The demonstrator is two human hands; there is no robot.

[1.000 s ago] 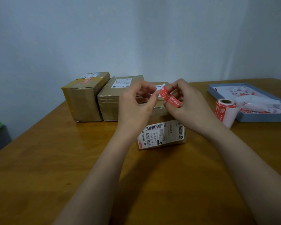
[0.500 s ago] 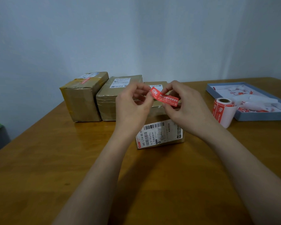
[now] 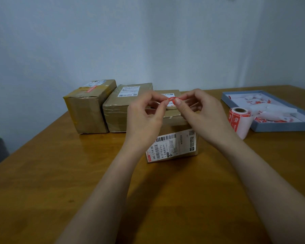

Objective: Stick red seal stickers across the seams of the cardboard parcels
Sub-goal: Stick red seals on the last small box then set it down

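1. Since the earlier frame, the red seal sticker [image 3: 172,99] has been drawn in from a long strip stretched between the hands to a short bowed piece, and the hands have been brought closer together, fingertip to fingertip.
2. The sticker is pinched at one end by the thumb and forefinger of the left hand [image 3: 144,117] and at the other by those of the right hand [image 3: 199,113]; neither hand is released, and nothing else is held.
3. The sticker is held in the air just above the nearest parcel [image 3: 173,145], with its long axis running left to right between the two grips; the parcel's top lies directly below and slightly beyond the fingers, so a short lowering is judged to be all that is called for.
4. Both hands are about equally near the parcel top; its seam is hidden behind them and cannot be located.
5. Only a small red arc is shown; any print on it is too small to read.
6. Three more parcels [image 3: 90,106] are ranged behind, and a red strip is already seen on the leftmost.
7. A sticker roll [image 3: 239,118] is stood to the right on the table [image 3: 60,182], beside a blue tray [image 3: 278,127] of peeled backing.
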